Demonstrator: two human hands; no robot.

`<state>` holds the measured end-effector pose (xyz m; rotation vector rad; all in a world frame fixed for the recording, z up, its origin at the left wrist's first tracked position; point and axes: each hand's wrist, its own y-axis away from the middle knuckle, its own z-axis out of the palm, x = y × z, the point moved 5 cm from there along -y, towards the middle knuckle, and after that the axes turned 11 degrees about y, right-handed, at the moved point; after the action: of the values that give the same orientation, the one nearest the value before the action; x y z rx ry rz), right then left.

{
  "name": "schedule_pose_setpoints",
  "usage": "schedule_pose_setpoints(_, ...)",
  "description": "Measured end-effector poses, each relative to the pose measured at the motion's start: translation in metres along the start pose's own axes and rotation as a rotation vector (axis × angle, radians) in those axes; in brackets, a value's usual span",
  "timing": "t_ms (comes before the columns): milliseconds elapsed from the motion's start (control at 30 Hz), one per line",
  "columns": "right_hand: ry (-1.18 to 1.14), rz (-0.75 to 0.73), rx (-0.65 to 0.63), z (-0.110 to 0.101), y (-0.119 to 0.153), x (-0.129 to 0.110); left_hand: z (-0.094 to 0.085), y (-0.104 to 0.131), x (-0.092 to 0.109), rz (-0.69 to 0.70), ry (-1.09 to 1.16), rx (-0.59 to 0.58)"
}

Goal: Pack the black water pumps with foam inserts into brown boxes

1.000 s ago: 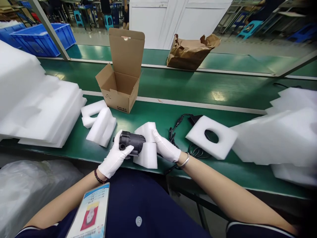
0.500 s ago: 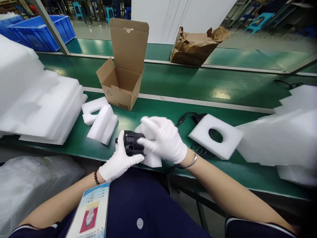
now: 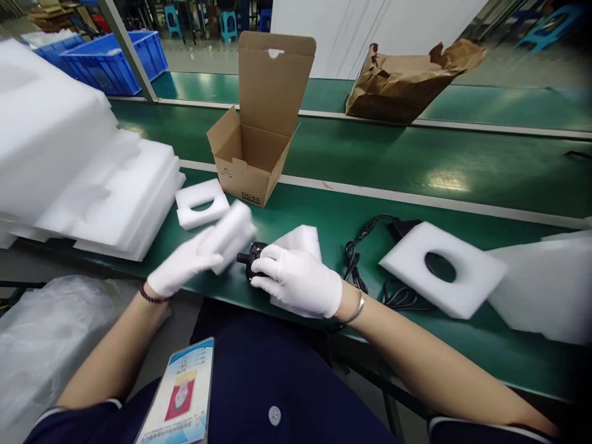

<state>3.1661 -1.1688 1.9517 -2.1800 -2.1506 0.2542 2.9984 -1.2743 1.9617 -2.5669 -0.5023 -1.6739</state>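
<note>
White gloves cover both hands. My left hand [image 3: 187,262] grips a white foam block [image 3: 231,234], slightly blurred, tilted above the near bench edge. To its right, my right hand [image 3: 300,280] has its fingers wrapped over a black cylindrical device [image 3: 253,260] whose short nozzle points left. Behind and under that hand stands another white foam piece [image 3: 303,240], partly hidden. A flat foam piece with an oval hole [image 3: 187,216] lies beyond my left hand. An open cardboard box [image 3: 245,182] stands behind, its lid raised.
On the right, a foam pad with a round hole [image 3: 411,271] lies beside black cables [image 3: 352,262]. Foam sheets are stacked at the left [image 3: 134,203] and right [image 3: 546,290]. A crumpled paper bag [image 3: 398,86] and a blue crate [image 3: 111,65] are farther back.
My left hand has let go of the black device and taken hold of the foam block, lifting it. My right hand has closed over the device. The view has shifted left.
</note>
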Motion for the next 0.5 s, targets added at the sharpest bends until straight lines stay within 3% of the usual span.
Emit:
schedule_pose_setpoints(100,-0.004,0.030,-0.155,0.000,-0.009,-0.003,0.038,0.009,-0.017,-0.031,0.325,-0.165)
schedule_pose_setpoints(200,-0.020,0.067,-0.266,0.003,-0.023,-0.006,0.060,0.021,-0.021,-0.058,0.554,-0.172)
schedule_pose_setpoints(333,0.048,0.088,-0.344,0.010,-0.042,-0.008,0.060,0.017,-0.021,-0.038,0.679,-0.157)
schedule_pose_setpoints(500,0.003,-0.073,-0.320,0.008,-0.030,-0.007,0.060,0.003,-0.045,-0.237,1.020,-0.247)
